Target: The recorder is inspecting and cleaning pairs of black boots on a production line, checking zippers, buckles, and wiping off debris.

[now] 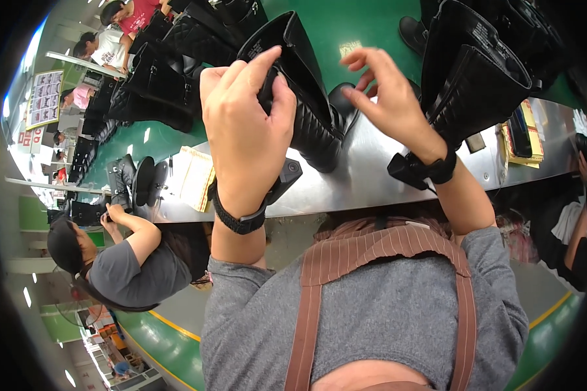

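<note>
A tall black boot [304, 101] with a ribbed shaft stands upright on the metal table, its opening toward me. My left hand [246, 117] is at the left side of its shaft, near the top, thumb and fingers curled around the black edge; the far fingertips are hidden. My right hand [388, 98] hovers to the right of this boot, fingers spread and slightly bent, with nothing in it. Beyond my right wrist stands a second tall black boot [471, 88], with a white print inside its opening. Dark straps with small devices circle both my wrists.
The shiny metal table [365, 176] runs across in front of me. Stacked yellowish papers [193, 179] lie left, another paper pile [531, 133] right. More black boots [153, 85] stand at the far left. A co-worker in grey [140, 270] handles footwear at my left; another person [571, 228] is at the right.
</note>
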